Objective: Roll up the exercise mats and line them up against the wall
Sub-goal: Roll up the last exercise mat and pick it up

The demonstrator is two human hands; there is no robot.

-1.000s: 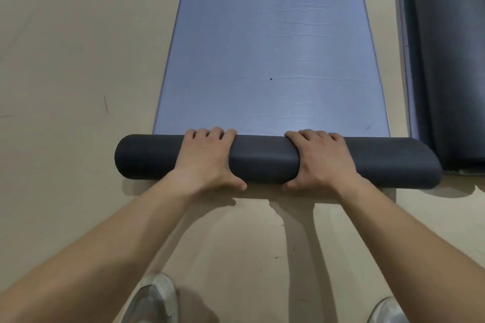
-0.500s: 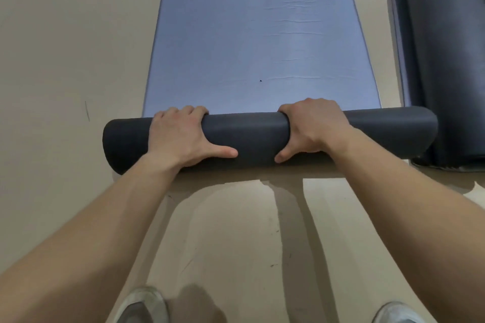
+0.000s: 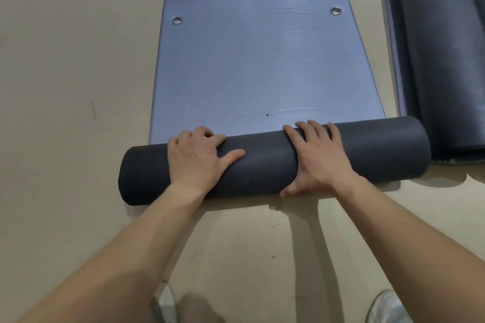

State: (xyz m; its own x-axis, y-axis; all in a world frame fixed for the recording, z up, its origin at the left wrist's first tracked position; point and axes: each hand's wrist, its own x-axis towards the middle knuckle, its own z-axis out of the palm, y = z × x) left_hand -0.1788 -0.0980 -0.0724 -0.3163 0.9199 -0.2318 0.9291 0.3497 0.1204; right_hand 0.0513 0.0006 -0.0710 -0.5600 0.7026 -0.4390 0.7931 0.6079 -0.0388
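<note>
Thicker mat roll [image 3: 265, 165]; shorter flat stretch [image 3: 262, 60].

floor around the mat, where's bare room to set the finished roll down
Bare floor lies wide left of the blue mat and beyond its far eyelet edge. Crowded on the right: a narrow strip parts it from the second mat, and the roll's end reaches close.

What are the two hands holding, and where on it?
Both grip the mat by its rolled-up part: left hand left of the middle, right hand right of it, each curled over the top.
</note>
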